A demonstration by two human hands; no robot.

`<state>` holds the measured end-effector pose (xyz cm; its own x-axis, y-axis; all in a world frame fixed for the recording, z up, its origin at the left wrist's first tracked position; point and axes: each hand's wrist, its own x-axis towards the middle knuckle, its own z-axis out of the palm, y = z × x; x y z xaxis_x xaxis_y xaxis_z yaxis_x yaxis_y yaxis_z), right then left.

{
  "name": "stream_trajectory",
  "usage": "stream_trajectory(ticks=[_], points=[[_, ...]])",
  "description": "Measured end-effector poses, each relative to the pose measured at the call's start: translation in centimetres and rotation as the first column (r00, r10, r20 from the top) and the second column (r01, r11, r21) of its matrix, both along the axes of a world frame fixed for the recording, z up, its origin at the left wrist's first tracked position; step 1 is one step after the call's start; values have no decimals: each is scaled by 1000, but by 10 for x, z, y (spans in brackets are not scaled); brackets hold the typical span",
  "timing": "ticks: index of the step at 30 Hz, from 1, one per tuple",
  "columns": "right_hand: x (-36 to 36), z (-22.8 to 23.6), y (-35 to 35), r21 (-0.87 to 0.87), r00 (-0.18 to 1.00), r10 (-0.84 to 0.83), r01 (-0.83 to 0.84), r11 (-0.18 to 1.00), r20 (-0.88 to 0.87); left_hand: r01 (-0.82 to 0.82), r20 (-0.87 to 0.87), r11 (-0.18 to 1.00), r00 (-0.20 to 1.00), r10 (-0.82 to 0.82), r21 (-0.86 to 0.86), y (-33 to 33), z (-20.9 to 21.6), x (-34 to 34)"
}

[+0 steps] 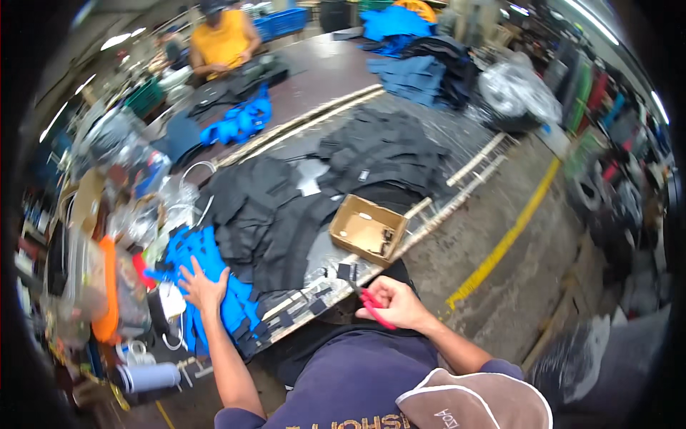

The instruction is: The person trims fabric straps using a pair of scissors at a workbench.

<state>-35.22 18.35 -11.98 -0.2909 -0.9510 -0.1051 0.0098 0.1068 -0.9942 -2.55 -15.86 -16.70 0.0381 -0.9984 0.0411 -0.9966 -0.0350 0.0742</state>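
My left hand (205, 286) lies with fingers spread over a pile of bright blue fabric pieces (193, 249) at the table's near left. In my right hand (397, 303), close to the table's front edge, is a pair of red-handled scissors (375, 309); their dark blades point toward a small dark fabric square (345, 272). Black fabric pieces (264, 214) are heaped in the middle of the table, beside the blue pile. An open cardboard box (368, 229) with a few small dark bits inside stands at the edge, just beyond the scissors.
Small dark scraps (289, 314) lie along the taped front edge. A white-and-grey cylinder (148, 377) and a clear bin with an orange rim (107, 286) crowd the left. Across the table, a person in yellow (223, 44) handles dark fabric. Blue cloth (404, 75) is stacked far right.
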Motion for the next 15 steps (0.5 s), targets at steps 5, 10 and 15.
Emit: stream_trajectory(ticks=[5,10,15], points=[[-1,-6,64,159,979,-205,202,966,0,44,12,997,999,-45,71,-17,-7,11],[37,38,-4,-173,931,358,-342,924,72,107,-14,984,994,-106,145,-23,-6,19],[133,111,-120,-411,729,385,-655,634,-567,137,-15,986,991,-136,99,-24,-9,8]])
